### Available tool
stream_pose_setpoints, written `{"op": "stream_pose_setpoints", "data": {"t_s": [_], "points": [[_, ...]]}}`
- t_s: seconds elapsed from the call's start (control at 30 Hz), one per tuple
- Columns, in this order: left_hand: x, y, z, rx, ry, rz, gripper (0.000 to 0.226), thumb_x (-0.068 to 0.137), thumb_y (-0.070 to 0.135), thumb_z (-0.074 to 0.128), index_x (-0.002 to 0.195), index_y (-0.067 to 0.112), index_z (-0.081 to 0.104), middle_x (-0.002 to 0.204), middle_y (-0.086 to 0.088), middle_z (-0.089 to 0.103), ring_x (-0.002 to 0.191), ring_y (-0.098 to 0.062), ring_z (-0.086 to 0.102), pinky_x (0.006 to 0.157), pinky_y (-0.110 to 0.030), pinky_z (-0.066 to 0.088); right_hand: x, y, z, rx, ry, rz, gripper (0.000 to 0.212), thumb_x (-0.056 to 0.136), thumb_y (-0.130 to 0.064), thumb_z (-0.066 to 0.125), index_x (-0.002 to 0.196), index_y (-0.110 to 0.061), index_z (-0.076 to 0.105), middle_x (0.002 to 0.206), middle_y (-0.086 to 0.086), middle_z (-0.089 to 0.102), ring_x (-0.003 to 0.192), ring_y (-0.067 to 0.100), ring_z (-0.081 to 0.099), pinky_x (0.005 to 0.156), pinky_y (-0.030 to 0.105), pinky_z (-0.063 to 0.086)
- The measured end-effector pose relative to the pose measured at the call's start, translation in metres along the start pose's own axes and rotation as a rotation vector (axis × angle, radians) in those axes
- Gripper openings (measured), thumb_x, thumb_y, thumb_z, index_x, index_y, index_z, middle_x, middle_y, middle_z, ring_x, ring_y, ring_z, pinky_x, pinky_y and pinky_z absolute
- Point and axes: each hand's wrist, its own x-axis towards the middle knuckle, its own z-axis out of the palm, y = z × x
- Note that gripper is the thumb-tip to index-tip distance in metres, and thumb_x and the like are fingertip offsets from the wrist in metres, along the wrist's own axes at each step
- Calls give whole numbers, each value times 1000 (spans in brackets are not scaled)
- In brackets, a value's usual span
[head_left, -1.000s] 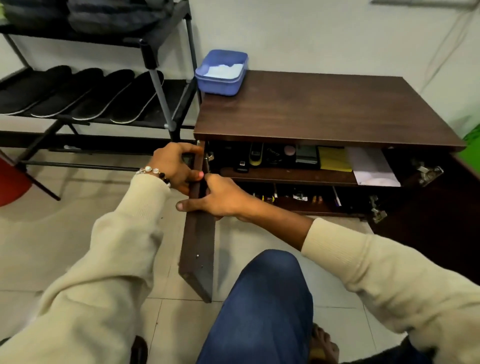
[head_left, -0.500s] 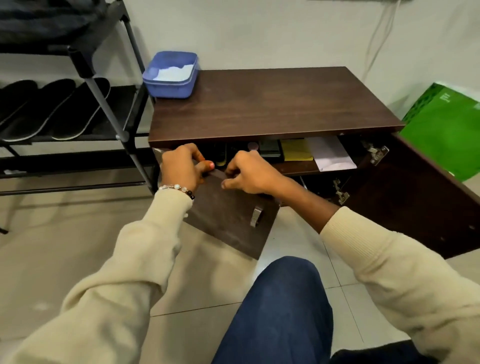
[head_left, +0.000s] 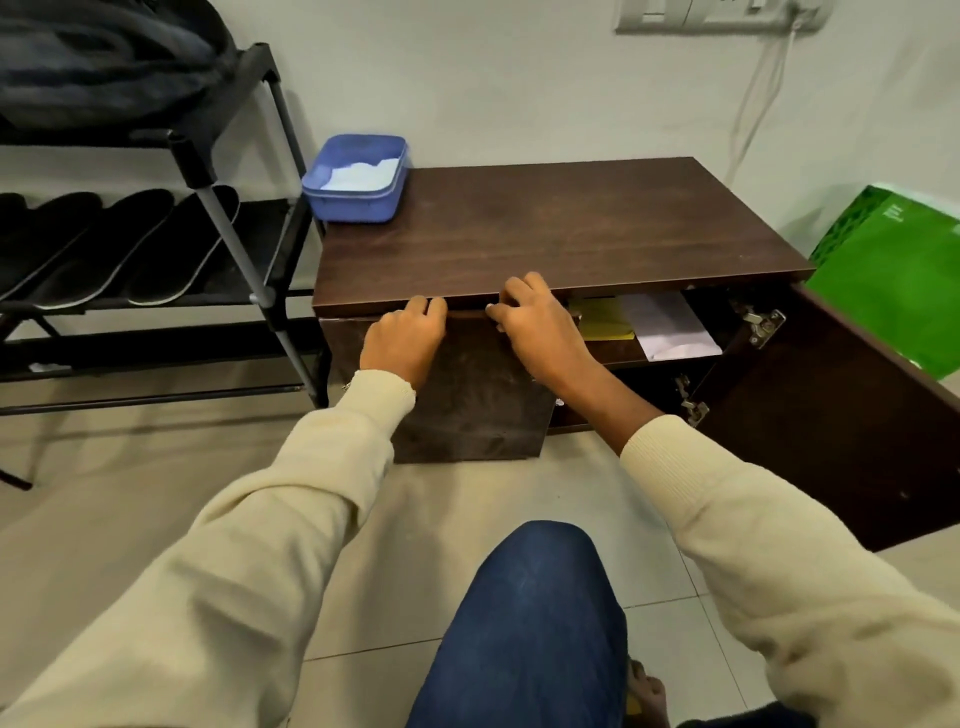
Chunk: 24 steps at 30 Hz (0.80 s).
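Note:
A low dark wooden cabinet (head_left: 561, 228) stands against the wall. Its left door (head_left: 467, 410) lies nearly flat across the cabinet's front. My left hand (head_left: 405, 338) grips the door's top edge, fingers curled over it. My right hand (head_left: 535, 327) grips the same edge further right, fingers hooked under the cabinet top. The right door (head_left: 841, 426) stands swung wide open. On the inner shelf lie a yellow pad (head_left: 602, 319) and white paper (head_left: 670, 327).
A blue plastic box (head_left: 358, 179) sits on the cabinet's back left corner. A black shoe rack (head_left: 228, 208) with slippers stands to the left. A green bag (head_left: 893, 275) leans at the right. A cable (head_left: 753, 98) hangs down the wall. My knee (head_left: 535, 613) is below.
The left door has swung from edge-on, sticking out toward me, to nearly flat against the cabinet front. Both hands stayed on its top edge and moved with it.

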Motion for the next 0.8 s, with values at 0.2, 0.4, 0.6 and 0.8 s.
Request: {"op": "stream_pose_setpoints", "data": {"t_s": [0.2, 0.4, 0.6, 0.8], "points": [[0, 14, 5, -167, 136, -4, 17, 93, 21, 60, 100, 6, 56, 89, -14, 62, 68, -41, 60, 55, -37, 45, -22, 19, -4, 186, 189, 168, 20, 76, 3, 69, 94, -7, 73, 92, 10, 63, 89, 27, 56, 66, 37, 53], [16, 84, -2, -472, 108, 139, 17, 89, 31, 65, 88, 15, 57, 84, -3, 65, 75, -25, 60, 63, -31, 45, -84, 77, -33, 462, 349, 625, 17, 78, 1, 65, 85, -11, 75, 84, 2, 68, 72, 8, 59, 69, 17, 45], [29, 185, -9, -774, -86, 320, 16, 84, 28, 72, 86, 17, 61, 78, -2, 67, 74, -23, 63, 71, -39, 54, -155, 153, -64, 78, 346, 1146, 32, 82, -9, 59, 114, -8, 65, 116, 15, 57, 113, 33, 48, 96, 33, 35], [35, 257, -9, -906, -248, 394, 9, 87, 16, 68, 96, 17, 70, 80, -1, 68, 70, -17, 66, 77, -37, 58, -194, 194, -81, -165, -129, 1316, 69, 80, -25, 68, 138, -5, 36, 139, 21, 41, 131, 37, 34, 112, 48, 21]]}}
